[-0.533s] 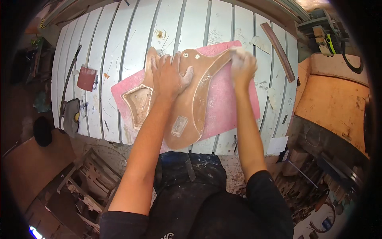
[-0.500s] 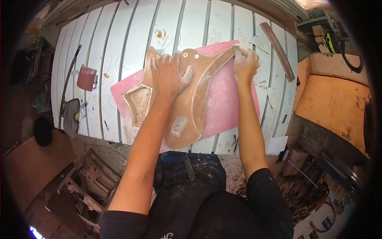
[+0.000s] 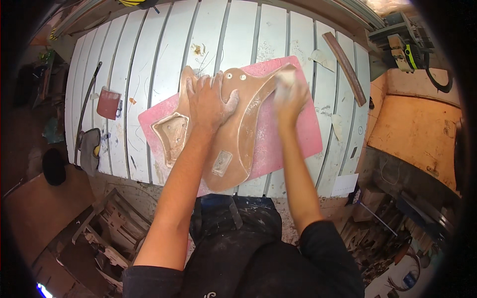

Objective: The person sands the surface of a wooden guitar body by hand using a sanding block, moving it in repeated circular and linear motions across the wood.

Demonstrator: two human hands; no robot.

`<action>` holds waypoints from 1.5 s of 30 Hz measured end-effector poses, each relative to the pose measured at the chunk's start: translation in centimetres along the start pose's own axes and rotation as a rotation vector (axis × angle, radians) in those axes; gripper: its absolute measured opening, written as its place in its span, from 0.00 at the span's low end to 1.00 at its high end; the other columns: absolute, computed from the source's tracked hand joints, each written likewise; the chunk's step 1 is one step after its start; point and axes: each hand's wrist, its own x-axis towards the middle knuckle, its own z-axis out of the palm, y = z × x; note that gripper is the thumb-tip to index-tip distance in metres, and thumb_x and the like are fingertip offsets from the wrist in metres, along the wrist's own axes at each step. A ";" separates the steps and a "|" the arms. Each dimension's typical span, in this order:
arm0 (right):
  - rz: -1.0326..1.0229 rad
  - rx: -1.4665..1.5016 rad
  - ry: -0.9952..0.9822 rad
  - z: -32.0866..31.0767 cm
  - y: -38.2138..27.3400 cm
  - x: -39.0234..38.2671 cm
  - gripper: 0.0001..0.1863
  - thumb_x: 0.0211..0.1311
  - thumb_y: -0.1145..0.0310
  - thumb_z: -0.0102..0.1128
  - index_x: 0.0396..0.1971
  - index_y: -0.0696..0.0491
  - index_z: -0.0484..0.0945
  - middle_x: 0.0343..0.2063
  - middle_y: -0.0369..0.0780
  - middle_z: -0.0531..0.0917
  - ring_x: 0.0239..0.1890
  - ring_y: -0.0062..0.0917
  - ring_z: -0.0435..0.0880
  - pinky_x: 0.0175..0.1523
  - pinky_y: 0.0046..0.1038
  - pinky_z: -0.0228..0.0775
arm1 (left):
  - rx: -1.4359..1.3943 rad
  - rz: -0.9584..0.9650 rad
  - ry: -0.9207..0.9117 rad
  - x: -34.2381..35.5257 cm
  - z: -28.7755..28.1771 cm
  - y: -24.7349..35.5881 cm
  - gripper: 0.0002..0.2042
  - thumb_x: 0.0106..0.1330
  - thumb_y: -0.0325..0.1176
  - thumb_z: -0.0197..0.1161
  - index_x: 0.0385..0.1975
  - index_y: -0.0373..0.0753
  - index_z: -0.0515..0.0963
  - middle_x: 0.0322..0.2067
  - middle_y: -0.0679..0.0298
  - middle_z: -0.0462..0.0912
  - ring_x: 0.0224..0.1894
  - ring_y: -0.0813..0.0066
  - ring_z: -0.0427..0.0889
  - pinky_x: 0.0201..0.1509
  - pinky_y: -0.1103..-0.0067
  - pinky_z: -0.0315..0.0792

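A brown guitar body [image 3: 231, 144] lies on a pink sheet [image 3: 303, 134], its surface dusted with pale powder. It has a large angular cavity at its left, a small rectangular recess near its lower end and two small round holes near the top. My left hand [image 3: 206, 99] rests flat on its upper part, fingers spread, holding nothing. At the long upper-right horn, my right hand [image 3: 290, 97] is closed and smeared by motion. A small pale piece [image 3: 286, 75] shows at its fingers, against the horn; its kind is too blurred to tell.
The white slatted table [image 3: 164, 54] carries a reddish-brown sheet [image 3: 108, 103] and a long dark thin strip [image 3: 88, 107] at left. A brown wooden strip [image 3: 344, 68] and a white paper [image 3: 344, 185] lie at right. Beyond the right edge is an orange-brown panel [image 3: 412, 134].
My right hand has moved left and slightly down along the horn, away from its tip. My left hand stays on the guitar body, and the view has shifted slightly.
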 end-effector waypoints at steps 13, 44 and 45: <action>-0.020 0.018 -0.018 0.4 -0.4 -2.7 0.19 0.70 0.55 0.63 0.53 0.53 0.83 0.63 0.47 0.76 0.63 0.52 0.71 0.67 0.58 0.62 | -0.031 -0.013 0.023 0.0 -0.4 -0.5 0.35 0.64 0.55 0.65 0.67 0.38 0.77 0.59 0.48 0.82 0.70 0.53 0.73 0.80 0.46 0.49; -0.191 0.038 -0.199 -1.3 -3.1 5.6 0.16 0.71 0.63 0.59 0.50 0.59 0.83 0.55 0.51 0.80 0.60 0.49 0.76 0.67 0.52 0.64 | -0.056 -0.023 -0.016 0.0 -0.1 0.1 0.36 0.66 0.57 0.64 0.69 0.37 0.75 0.62 0.47 0.80 0.71 0.52 0.71 0.81 0.47 0.47; -0.147 -0.057 -0.173 -1.4 -3.8 6.0 0.17 0.70 0.63 0.59 0.52 0.59 0.82 0.55 0.51 0.80 0.60 0.49 0.76 0.66 0.53 0.64 | -0.050 -0.028 -0.013 0.0 -0.1 0.0 0.36 0.66 0.57 0.64 0.69 0.37 0.75 0.62 0.47 0.80 0.71 0.52 0.71 0.81 0.47 0.47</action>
